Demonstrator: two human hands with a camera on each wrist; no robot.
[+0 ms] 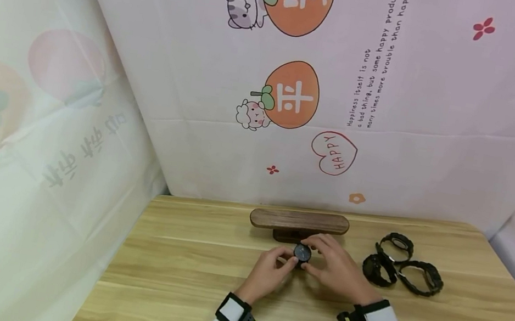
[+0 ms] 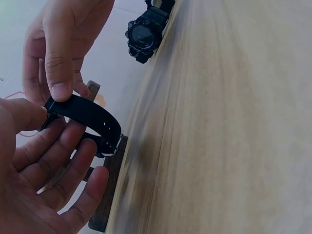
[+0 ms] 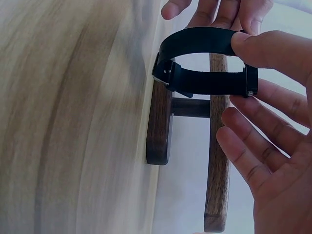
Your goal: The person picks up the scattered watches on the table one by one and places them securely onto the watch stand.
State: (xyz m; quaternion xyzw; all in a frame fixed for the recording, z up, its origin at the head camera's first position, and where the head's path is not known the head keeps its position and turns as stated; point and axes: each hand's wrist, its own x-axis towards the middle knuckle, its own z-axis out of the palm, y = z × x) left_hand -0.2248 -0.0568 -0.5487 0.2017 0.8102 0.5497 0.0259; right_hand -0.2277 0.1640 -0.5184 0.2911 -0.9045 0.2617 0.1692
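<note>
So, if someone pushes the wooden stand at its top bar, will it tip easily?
Probably yes. The wooden stand carries a long top bar on one thin post over a shorter foot, so it looks top-heavy. A push near a bar end might also turn it on the smooth table.

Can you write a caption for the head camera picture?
Two hands hold a black watch before a wooden stand.

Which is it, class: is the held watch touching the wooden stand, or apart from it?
Cannot tell. In the right wrist view the watch, pinched by both hands, overlaps the stand near its buckle, with no plain gap or contact. In the head view the hands hide the spot.
</note>
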